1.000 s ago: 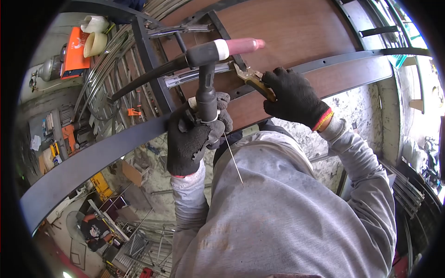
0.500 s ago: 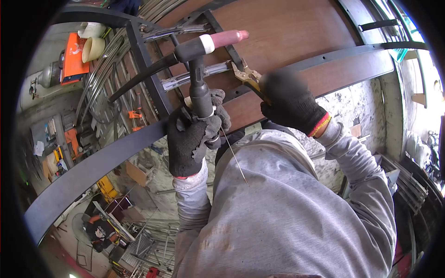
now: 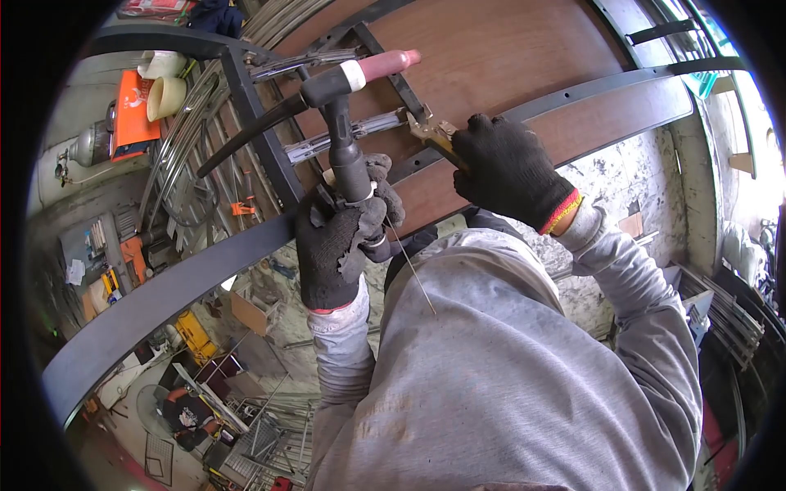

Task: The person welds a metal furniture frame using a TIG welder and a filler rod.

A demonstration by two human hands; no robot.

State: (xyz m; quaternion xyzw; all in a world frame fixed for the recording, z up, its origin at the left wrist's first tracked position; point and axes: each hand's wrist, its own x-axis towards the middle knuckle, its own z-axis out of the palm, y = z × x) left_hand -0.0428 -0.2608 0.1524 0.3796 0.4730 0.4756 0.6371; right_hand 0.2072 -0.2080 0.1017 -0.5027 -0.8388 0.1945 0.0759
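Note:
My gloved left hand [image 3: 336, 254] is closed around the handle of a TIG welding torch [image 3: 337, 139]. Its pink cup [image 3: 393, 64] points up and to the right, and a black cable trails from the torch head. A thin metal rod [image 3: 413, 274] sticks out below the same hand. In my gloved right hand [image 3: 516, 172] are brass-coloured locking pliers [image 3: 442, 143]. Their jaws are at the lower end of a dark flat bar [image 3: 399, 82], beside a silver slide rail [image 3: 372, 125].
A dark curved metal frame [image 3: 180, 282] crosses in front of me, with brown boards [image 3: 491, 49] behind it. At the left are metal tubes [image 3: 184, 123], an orange box [image 3: 135, 110] and a gas cylinder [image 3: 92, 146]. Another person [image 3: 188, 416] is at the lower left.
My right hand has shifted slightly left and up, still on the pliers. The torch has moved a little left in view; my left hand keeps its hold.

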